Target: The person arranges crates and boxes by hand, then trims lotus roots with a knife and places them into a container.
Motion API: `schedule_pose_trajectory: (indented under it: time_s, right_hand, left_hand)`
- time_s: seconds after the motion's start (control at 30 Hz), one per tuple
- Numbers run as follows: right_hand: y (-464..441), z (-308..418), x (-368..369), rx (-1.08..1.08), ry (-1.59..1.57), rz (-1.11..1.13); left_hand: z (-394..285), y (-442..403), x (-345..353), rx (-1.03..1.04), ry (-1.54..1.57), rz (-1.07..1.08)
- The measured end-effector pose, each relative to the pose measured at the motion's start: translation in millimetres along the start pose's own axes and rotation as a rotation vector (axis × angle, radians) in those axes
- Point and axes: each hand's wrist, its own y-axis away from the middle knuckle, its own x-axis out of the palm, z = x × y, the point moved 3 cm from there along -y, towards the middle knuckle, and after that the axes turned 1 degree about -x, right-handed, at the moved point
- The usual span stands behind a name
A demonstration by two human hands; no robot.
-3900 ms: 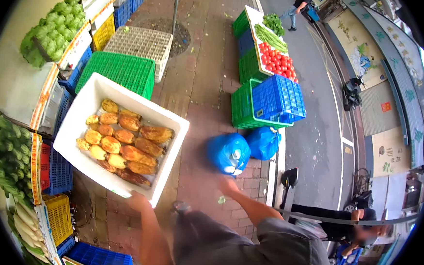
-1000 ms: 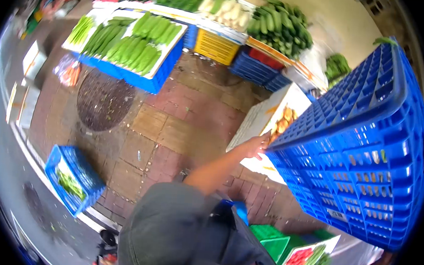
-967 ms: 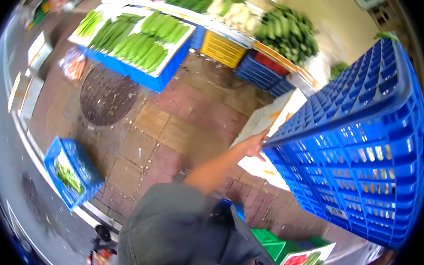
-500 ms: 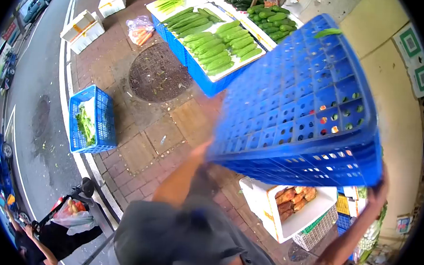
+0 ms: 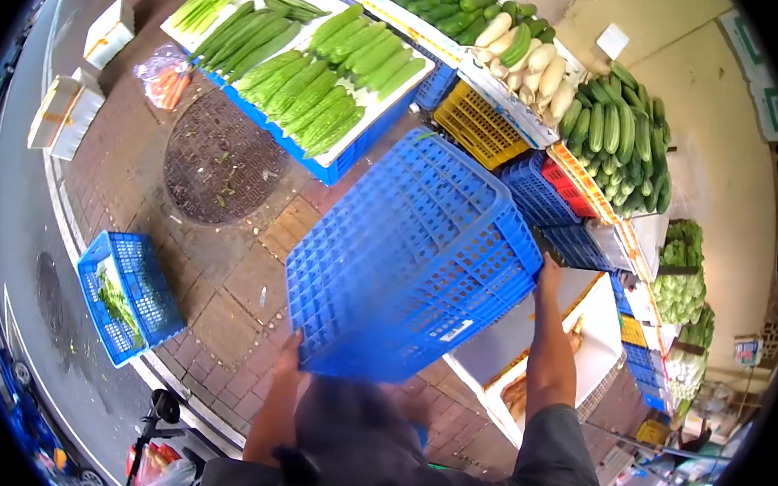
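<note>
A large blue plastic crate [image 5: 415, 253] hangs tilted in front of me, its slatted base turned up towards the camera. At its near left corner my left hand [image 5: 288, 357] grips the edge. My right hand [image 5: 547, 275] is closed on the crate's right end. Beneath and to the right of the crate, a white foam box [image 5: 602, 323] holds brown, elongated produce, partly hidden by my right forearm.
Long green gourds lie on a white board [image 5: 336, 155] at upper left. White radishes [image 5: 550, 79] and cucumbers [image 5: 623, 133] line the right-hand stall. A smaller blue crate [image 5: 150, 291] with leaves stands lower left, near a scooter [image 5: 165, 407]. Foam boxes [image 5: 67, 116] stand far left.
The blue crate has moved down and left from high on the right, with both hands on it. The view has turned, showing more of the right-hand stall.
</note>
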Motion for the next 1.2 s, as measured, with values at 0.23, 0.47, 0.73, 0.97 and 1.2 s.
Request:
schedule_pose_trajectory:
  time_s: [0.23,0.47,0.73,0.97,1.2]
  right_hand:
    - [143,33,56,-0.047,0.201,0.231]
    - [245,70,-10,-0.096,0.222,-0.095]
    - [174,-184,96,0.179,0.184,0.146]
    - [94,-216,261,0.382,-0.035,0.157]
    - [75,-248,269,0.261,0.241,0.067]
  left_hand:
    - [92,-173,99,0.511,-0.372,-0.361]
    - [153,-278,110,0.220,-0.671,-0.304]
    - [89,-414,80,0.392,-0.424,-0.351]
    - [13,-409,207,0.386,-0.842,-0.153]
    - [5,-378,208,0.275,-0.858,-0.182]
